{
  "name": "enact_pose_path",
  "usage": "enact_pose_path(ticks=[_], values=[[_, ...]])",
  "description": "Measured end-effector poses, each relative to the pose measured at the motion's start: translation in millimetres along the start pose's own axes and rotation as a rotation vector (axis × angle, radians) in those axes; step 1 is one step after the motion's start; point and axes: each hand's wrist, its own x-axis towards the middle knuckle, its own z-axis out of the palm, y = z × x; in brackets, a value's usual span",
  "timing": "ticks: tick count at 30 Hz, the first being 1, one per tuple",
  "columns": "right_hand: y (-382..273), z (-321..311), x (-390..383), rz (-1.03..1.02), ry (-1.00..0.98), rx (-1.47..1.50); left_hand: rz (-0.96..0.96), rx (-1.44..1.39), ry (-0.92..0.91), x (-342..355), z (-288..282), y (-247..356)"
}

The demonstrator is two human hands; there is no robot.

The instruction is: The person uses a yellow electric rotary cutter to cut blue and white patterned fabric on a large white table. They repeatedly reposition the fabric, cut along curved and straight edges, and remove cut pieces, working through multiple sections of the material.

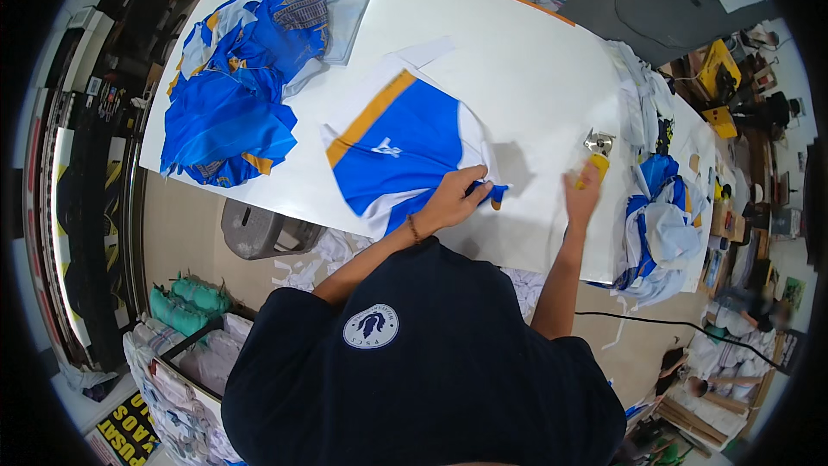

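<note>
My left hand [452, 200] grips the near right edge of a blue fabric piece [412, 131] with white sides and an orange band, pinched between thumb and fingers. The cloth lies spread on the white table, its held corner bunched. To the right, my right hand [581, 200] is wrapped round the yellow handle of a fabric cutter [597, 164]. Its metal head points away from me, apart from the cloth. The right hand is slightly blurred. White cloth strips [425, 53] lie past the far end of the blue piece.
A heap of blue, white and orange fabric [233, 86] covers the table's left end. More fabric pieces [668, 233] are piled at the right. A black cable [681, 321] runs off at lower right. A grey plastic stool [263, 231] stands below the table's near edge.
</note>
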Motion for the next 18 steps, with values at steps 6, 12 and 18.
enact_pose_path(ticks=[6,12,18], values=[[-139,47,-58,-0.364,-0.462,0.441,0.009,-0.543,-0.461,0,-31,97],[-164,-5,-19,0.014,-0.239,0.598,0.179,0.308,-0.105,10,-131,147],[-191,-58,61,-0.311,0.135,0.155,0.048,1.100,0.253,71,-193,97]])
